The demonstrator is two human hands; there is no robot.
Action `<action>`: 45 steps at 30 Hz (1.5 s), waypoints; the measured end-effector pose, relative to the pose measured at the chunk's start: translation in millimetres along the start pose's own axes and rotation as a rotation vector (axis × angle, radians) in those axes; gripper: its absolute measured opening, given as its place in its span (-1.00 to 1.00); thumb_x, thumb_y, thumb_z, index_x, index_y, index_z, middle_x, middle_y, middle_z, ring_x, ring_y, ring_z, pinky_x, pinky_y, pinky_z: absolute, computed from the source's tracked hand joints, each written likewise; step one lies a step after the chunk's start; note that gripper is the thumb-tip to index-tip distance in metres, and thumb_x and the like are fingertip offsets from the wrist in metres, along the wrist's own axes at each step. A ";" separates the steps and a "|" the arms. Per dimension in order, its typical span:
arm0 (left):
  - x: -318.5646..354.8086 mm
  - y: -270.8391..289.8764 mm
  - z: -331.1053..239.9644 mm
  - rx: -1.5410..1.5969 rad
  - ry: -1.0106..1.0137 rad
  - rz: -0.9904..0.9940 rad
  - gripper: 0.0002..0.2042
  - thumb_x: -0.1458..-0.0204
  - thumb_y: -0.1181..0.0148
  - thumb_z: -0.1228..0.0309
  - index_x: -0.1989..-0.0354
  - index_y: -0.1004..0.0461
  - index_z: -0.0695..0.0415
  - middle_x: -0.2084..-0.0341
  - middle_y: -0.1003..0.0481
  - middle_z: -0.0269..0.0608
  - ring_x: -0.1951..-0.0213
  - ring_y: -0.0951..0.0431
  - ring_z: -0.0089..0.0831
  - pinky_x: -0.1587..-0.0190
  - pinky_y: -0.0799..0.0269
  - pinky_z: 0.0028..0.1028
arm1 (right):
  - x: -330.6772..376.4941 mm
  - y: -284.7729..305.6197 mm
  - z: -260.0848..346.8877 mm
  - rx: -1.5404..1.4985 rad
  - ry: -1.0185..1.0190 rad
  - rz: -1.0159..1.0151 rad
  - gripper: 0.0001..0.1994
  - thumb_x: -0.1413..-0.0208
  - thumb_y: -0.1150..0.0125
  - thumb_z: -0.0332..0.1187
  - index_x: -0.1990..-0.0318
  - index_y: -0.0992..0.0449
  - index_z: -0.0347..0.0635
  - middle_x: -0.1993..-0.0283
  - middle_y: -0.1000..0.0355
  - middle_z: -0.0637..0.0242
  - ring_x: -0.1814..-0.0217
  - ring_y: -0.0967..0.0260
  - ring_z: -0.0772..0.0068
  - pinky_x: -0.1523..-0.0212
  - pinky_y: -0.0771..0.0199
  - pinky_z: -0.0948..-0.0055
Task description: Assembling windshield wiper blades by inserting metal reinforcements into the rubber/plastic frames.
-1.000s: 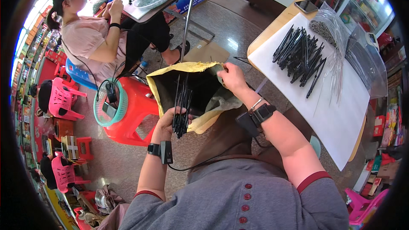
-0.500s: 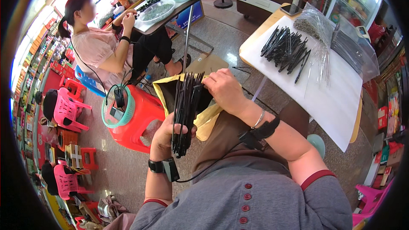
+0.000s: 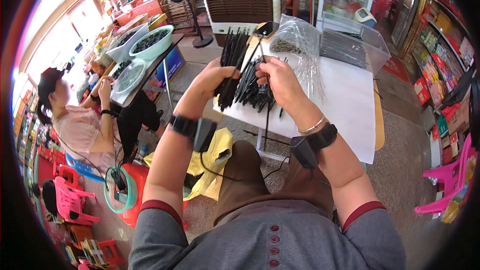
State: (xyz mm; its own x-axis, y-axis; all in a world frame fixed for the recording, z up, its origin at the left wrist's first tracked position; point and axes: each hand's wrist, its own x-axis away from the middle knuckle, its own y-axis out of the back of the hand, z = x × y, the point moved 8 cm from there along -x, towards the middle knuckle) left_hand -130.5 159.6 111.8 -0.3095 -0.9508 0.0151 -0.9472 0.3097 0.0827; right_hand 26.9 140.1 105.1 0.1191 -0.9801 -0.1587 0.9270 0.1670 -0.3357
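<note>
My left hand (image 3: 209, 82) is closed round a thick bundle of thin black sticks (image 3: 233, 55), held upright over the near-left edge of the white-topped table (image 3: 345, 120). Just right of it, my right hand (image 3: 282, 82) pinches a long thin black stick (image 3: 267, 120) that hangs down below the fingers. Another thin dark stick (image 3: 251, 59) slants between the two hands; which hand holds it I cannot tell. Beneath and behind my hands a pile of similar black sticks (image 3: 252, 92) lies on the table, partly hidden by them.
A clear plastic bag of thin rods (image 3: 300, 40), a phone (image 3: 266, 29) and a clear bin (image 3: 370, 50) occupy the table's far side. A yellow sack (image 3: 212, 162) is by my knee. At left, a person (image 3: 85, 125) sits by a table with basins (image 3: 151, 40).
My view has swung right. Both hands have moved from above the yellow sack to the white table, the bundle still in the left; the right now pinches a stick.
</note>
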 end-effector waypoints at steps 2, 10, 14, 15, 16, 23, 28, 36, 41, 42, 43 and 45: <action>-43.3 -16.0 3.4 -0.175 -0.012 0.018 -0.82 0.21 -0.20 0.47 0.40 -0.48 0.29 0.57 -0.50 -0.23 0.59 -0.49 -0.51 0.56 -0.36 -0.53 | -11.9 20.5 -1.1 -0.030 0.002 -0.079 -0.91 -0.04 0.01 -0.47 0.36 -0.38 -0.31 0.38 -0.35 0.31 0.40 -0.33 0.48 0.35 -0.40 0.49; -105.3 -19.5 89.1 -0.757 0.088 -0.061 -0.44 0.20 -0.26 0.31 -0.01 -0.36 0.35 0.26 -0.50 -0.04 0.21 -0.51 -0.35 0.15 -0.41 -0.45 | -29.9 77.7 -66.5 -0.030 -0.205 -0.095 -0.80 0.02 0.10 -0.67 0.23 -0.41 -0.41 0.30 -0.40 0.22 0.28 -0.43 0.34 0.24 -0.55 0.41; -84.2 -45.1 52.6 -0.482 0.230 0.165 -0.45 0.10 -0.26 0.24 -0.01 -0.37 0.40 0.23 -0.50 -0.04 0.19 -0.50 -0.40 0.12 -0.39 -0.47 | -26.7 104.9 -64.8 -0.032 -0.172 -0.189 -0.82 0.02 0.08 -0.64 0.23 -0.34 -0.44 0.33 -0.38 0.17 0.41 -0.45 0.28 0.41 -0.56 0.40; -89.2 -33.6 55.3 -0.414 0.190 0.121 -0.47 0.07 -0.26 0.19 0.04 -0.41 0.40 0.30 -0.52 -0.08 0.27 -0.52 -0.43 0.17 -0.41 -0.49 | -26.5 106.3 -63.2 -0.035 -0.163 -0.190 -0.80 0.03 0.08 -0.65 0.20 -0.34 -0.46 0.33 -0.39 0.16 0.43 -0.46 0.27 0.42 -0.56 0.40; -91.0 -28.1 51.9 -0.344 0.149 0.084 -0.48 0.04 -0.25 0.15 0.09 -0.45 0.40 0.36 -0.54 -0.11 0.35 -0.53 -0.47 0.22 -0.44 -0.52 | -25.8 108.8 -63.7 -0.038 -0.161 -0.198 -0.80 0.03 0.08 -0.65 0.20 -0.34 -0.46 0.33 -0.39 0.16 0.43 -0.46 0.27 0.42 -0.56 0.40; -98.2 -14.2 80.2 -0.572 -0.153 -0.040 -0.28 -0.11 -0.04 -0.05 -0.16 -0.17 0.41 0.01 -0.37 0.15 -0.05 -0.35 -0.18 -0.11 -0.25 -0.36 | -23.7 113.5 -70.5 0.006 -0.278 -0.154 -0.72 -0.03 0.05 -0.61 0.06 -0.30 -0.50 0.29 -0.38 0.16 0.38 -0.44 0.34 0.41 -0.58 0.40; -73.6 -38.7 69.7 -0.754 -0.239 -0.083 -0.17 -0.05 -0.09 -0.09 -0.17 -0.10 0.53 -0.07 -0.27 0.34 -0.17 -0.26 0.03 -0.20 -0.15 -0.27 | -14.5 132.7 -54.7 0.110 -0.266 -0.206 -0.61 -0.06 0.02 -0.56 -0.05 -0.23 -0.57 0.35 -0.38 0.17 0.48 -0.43 0.37 0.54 -0.54 0.41; -77.7 -47.2 61.4 -0.715 -0.170 0.001 -0.03 0.16 -0.28 -0.13 -0.19 -0.09 0.52 -0.07 -0.28 0.36 -0.16 -0.30 -0.01 -0.19 -0.19 -0.29 | -5.9 129.7 -47.3 0.313 -0.297 -0.185 -0.58 -0.04 0.02 -0.55 -0.08 -0.22 -0.58 0.37 -0.39 0.12 0.56 -0.40 0.38 0.64 -0.46 0.43; -73.8 -17.4 66.0 -0.451 -0.034 -0.116 -0.04 0.14 -0.29 -0.10 -0.24 -0.06 0.45 -0.07 -0.28 0.39 -0.16 -0.32 -0.05 -0.18 -0.19 -0.30 | -1.1 148.8 -31.4 0.368 -0.293 -0.202 -0.57 0.00 -0.02 -0.54 -0.07 -0.25 -0.55 0.36 -0.39 0.13 0.57 -0.37 0.42 0.67 -0.40 0.44; -72.4 -11.0 67.7 -0.467 -0.031 -0.134 -0.05 0.12 -0.28 -0.10 -0.24 -0.06 0.45 -0.08 -0.27 0.41 -0.16 -0.31 -0.02 -0.19 -0.18 -0.29 | -1.0 151.3 -29.0 0.368 -0.294 -0.200 -0.57 0.00 -0.02 -0.54 -0.07 -0.25 -0.55 0.36 -0.39 0.13 0.57 -0.37 0.42 0.67 -0.40 0.44; -72.4 -6.5 71.9 -0.473 -0.008 -0.144 -0.09 0.08 -0.26 -0.08 -0.25 -0.06 0.43 -0.10 -0.25 0.39 -0.17 -0.29 -0.02 -0.20 -0.17 -0.29 | -1.3 155.3 -26.1 0.412 -0.301 -0.197 -0.57 0.01 -0.03 -0.53 -0.06 -0.26 -0.54 0.36 -0.39 0.14 0.58 -0.36 0.44 0.68 -0.37 0.45; -71.8 -2.9 78.8 -0.450 0.004 -0.142 -0.11 0.06 -0.25 -0.07 -0.24 -0.08 0.42 -0.09 -0.27 0.36 -0.16 -0.31 -0.05 -0.18 -0.19 -0.30 | -0.4 161.5 -21.8 0.448 -0.341 -0.193 -0.58 0.03 -0.05 -0.51 -0.03 -0.29 -0.52 0.36 -0.40 0.15 0.61 -0.32 0.49 0.71 -0.28 0.49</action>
State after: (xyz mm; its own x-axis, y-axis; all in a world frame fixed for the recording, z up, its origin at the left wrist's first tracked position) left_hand -112.1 227.9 32.0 -0.1779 -0.9838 -0.0236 -0.8497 0.1415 0.5079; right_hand 168.9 169.8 30.7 -0.0278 -0.9797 0.1986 0.9942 -0.0064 0.1076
